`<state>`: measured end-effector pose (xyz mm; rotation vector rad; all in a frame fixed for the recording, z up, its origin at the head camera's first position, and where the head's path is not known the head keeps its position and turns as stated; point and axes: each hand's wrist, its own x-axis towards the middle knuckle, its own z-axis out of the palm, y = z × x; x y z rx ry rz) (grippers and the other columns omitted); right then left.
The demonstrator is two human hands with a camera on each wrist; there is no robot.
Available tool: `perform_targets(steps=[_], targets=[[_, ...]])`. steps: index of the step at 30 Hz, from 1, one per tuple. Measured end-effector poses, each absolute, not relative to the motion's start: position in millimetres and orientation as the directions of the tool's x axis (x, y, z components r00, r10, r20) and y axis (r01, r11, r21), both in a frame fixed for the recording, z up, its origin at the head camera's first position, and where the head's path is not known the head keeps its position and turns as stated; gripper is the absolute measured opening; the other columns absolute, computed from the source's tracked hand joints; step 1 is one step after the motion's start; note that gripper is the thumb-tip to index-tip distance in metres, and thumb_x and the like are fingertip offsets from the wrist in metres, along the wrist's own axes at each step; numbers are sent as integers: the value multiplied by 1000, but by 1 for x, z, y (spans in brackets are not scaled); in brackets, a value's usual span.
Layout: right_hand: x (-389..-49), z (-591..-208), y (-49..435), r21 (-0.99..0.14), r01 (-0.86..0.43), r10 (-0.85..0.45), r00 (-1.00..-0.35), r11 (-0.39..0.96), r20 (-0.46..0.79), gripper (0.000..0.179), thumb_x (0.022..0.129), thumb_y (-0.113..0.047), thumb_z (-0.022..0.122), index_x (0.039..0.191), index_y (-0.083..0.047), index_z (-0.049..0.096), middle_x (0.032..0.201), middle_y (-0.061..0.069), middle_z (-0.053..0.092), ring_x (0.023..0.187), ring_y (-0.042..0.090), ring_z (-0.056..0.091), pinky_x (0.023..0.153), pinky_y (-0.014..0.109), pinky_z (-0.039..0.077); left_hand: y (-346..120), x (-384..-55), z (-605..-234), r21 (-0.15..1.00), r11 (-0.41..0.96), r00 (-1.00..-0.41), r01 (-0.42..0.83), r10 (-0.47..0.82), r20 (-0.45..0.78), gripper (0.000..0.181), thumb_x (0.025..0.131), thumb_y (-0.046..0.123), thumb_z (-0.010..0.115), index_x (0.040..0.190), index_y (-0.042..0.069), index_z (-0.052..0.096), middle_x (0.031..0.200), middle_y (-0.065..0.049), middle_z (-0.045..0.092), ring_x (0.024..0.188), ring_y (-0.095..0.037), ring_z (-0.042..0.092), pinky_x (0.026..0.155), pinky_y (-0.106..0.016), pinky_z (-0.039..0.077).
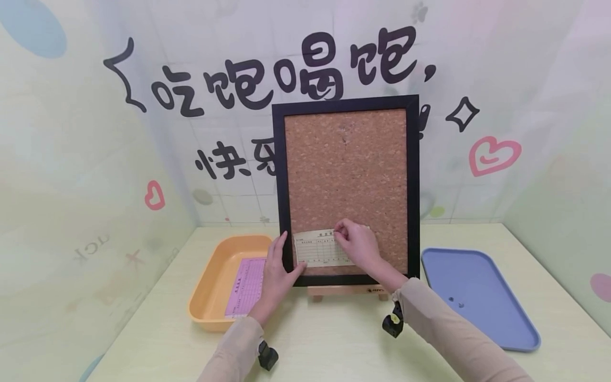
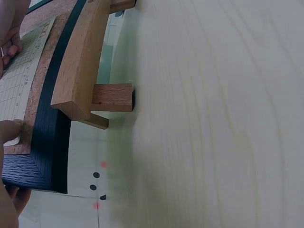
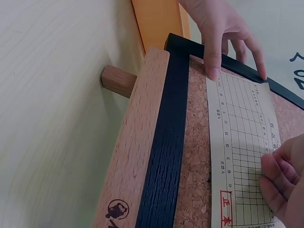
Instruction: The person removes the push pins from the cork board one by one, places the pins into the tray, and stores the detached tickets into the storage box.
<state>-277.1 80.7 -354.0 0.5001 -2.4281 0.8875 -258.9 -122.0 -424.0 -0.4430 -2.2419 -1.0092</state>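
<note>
A black-framed corkboard (image 1: 348,164) stands upright on a wooden easel (image 1: 346,290). Low on its cork lies a pale yellow receipt slip (image 1: 317,249), with a printed grid and a red stamp box visible in the right wrist view. My left hand (image 1: 277,270) grips the board's left edge, its fingers round the frame and its thumb (image 3: 213,71) pressing the slip's lower left corner. My right hand (image 1: 359,244) is over the slip, thumb and fingertips pinched together at the slip's upper edge. What they pinch is hidden.
An orange tray (image 1: 206,281) with a pink printed slip (image 1: 245,286) stands left of the board. To the right lies a blue tray (image 1: 482,297) with small dark pieces (image 1: 455,302) on it. Printed walls enclose the pale wooden table (image 1: 329,345) behind and at both sides.
</note>
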Motion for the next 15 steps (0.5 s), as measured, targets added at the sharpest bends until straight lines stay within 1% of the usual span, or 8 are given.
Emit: perform_targets(steps=[5, 15], targets=[[-277, -352, 81, -487, -496, -177, -808, 719, 561, 6, 84, -8, 59, 80, -7, 62, 60, -3, 54, 47, 7, 41, 43, 20, 33, -122, -258, -423, 550, 654, -750, 520, 42, 660, 84, 72, 14, 76, 141, 13, 28, 134, -14, 38, 122, -28, 40, 99, -44, 37], [-276, -347, 85, -519, -480, -216, -846, 707, 488, 6, 86, -11, 58, 83, -8, 62, 62, -3, 53, 50, 9, 42, 47, 22, 35, -121, -257, -422, 553, 661, -759, 508, 39, 650, 84, 72, 14, 76, 141, 14, 29, 134, -14, 38, 122, -28, 40, 99, -44, 37]])
